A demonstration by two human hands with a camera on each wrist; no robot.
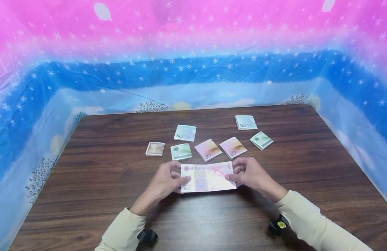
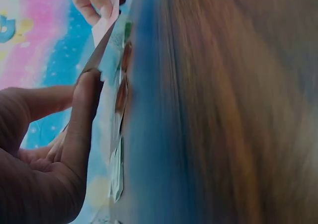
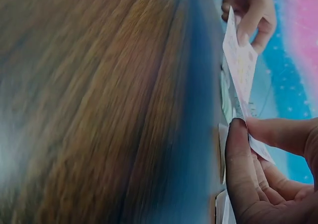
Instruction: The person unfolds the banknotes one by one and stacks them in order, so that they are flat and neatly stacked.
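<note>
My left hand [image 1: 163, 180] and right hand [image 1: 252, 174] pinch the two short ends of the pink 100 note [image 1: 207, 178], above the tabletop [image 1: 193, 218]. It looks light and bendy and could tear, so I think those ends are good spots to hold.

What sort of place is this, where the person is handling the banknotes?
Probably a makeshift recording booth: snowflake-patterned cloth hangs behind and on both sides of a wood-grained table, and a small black device sits at each wrist.
</note>
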